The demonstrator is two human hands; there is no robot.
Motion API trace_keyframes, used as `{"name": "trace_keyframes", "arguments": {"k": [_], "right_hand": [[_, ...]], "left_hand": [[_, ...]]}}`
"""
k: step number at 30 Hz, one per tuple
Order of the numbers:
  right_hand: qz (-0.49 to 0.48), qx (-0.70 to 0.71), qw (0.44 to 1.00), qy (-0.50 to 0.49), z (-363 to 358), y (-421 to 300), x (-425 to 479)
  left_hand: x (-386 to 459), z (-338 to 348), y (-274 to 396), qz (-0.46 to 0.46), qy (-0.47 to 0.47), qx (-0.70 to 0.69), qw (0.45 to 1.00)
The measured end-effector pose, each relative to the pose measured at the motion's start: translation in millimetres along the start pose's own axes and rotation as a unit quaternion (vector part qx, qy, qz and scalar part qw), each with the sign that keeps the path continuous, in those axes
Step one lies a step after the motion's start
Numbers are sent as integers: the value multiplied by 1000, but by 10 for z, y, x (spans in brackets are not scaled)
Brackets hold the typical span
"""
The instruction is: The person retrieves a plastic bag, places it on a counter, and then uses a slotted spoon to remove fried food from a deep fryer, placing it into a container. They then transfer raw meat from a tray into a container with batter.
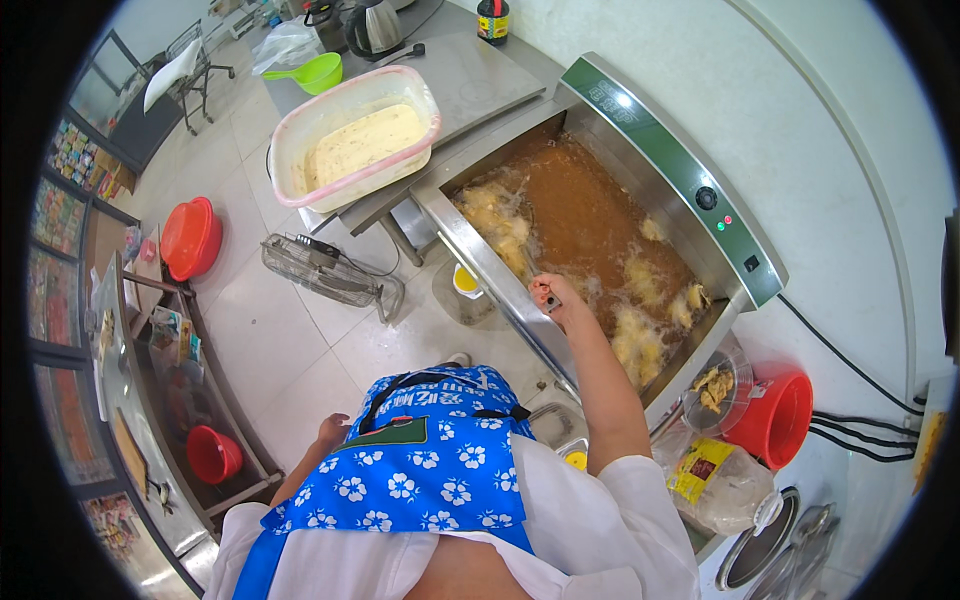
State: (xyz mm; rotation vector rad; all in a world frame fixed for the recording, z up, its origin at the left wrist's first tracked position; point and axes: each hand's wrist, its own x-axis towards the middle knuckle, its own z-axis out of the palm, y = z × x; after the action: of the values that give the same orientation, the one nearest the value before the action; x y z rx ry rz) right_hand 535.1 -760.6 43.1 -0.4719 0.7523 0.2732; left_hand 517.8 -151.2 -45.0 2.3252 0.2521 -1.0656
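My right hand (553, 297) grips the metal handle of a utensil at the near rim of a stainless steel electric fryer (480, 259). The utensil's far end reaches toward the bubbling oil (581, 202) and is hard to make out. Battered pieces (495, 221) froth in the oil's left corner, and more battered pieces (637, 349) float at the right end. My left hand (334, 429) hangs low beside the blue floral apron (420, 465), with nothing visible in it. Left of the fryer, a pink-rimmed plastic tub (281, 169) holds pale batter (367, 146).
A green ladle (319, 73) and an electric kettle (373, 30) stand on the steel table (480, 82). A fan (330, 274) and a red basin (191, 238) are on the left. At the right are a strainer with fried bits (712, 390), a red bucket (787, 412) and a plastic jug (716, 480).
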Motion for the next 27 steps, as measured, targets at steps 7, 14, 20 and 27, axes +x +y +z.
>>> {"name": "trace_keyframes", "arguments": {"k": [7,14,20,27], "right_hand": [[3,65,997,-39,101,-13,-32],[48,138,988,-51,39,-17,-48],[-99,-105,986,78,182,14,-119],[-226,-259,925,158,474,-151,93]], "left_hand": [[87,-12,71,57,-17,73,996],[-56,-41,281,1,-2,42,999],[-155,-51,231,3,11,18,1000],[-57,72,-442,11,18,-25,999]]}}
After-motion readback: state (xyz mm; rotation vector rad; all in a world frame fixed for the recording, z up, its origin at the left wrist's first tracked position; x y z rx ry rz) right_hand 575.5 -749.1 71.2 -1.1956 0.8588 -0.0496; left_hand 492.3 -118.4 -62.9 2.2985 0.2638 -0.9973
